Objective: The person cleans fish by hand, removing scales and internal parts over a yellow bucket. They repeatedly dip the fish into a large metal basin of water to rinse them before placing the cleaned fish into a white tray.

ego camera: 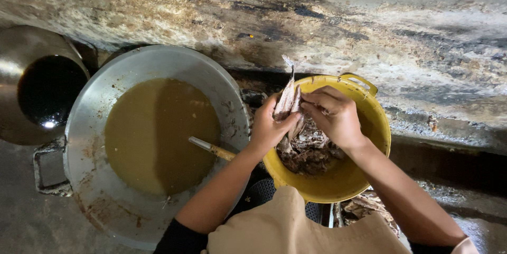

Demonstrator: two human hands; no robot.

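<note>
A small dried fish [287, 99] stands upright over a yellow plastic basin [369, 122], tail fin pointing up. My left hand [266, 127] grips its body from the left. My right hand [335, 116] pinches it from the right with closed fingers. Beneath my hands, a dark pile of more dried fish [309, 153] lies in the basin's bottom. My beige-clad knee [285, 227] is just below the basin.
A big metal wok [84, 143] on the left holds murky brown liquid [158, 132] with a wooden-handled utensil [211, 149] leaning in it. A steel pot [31, 85] of dark liquid sits far left. A stained concrete wall [369, 26] runs behind.
</note>
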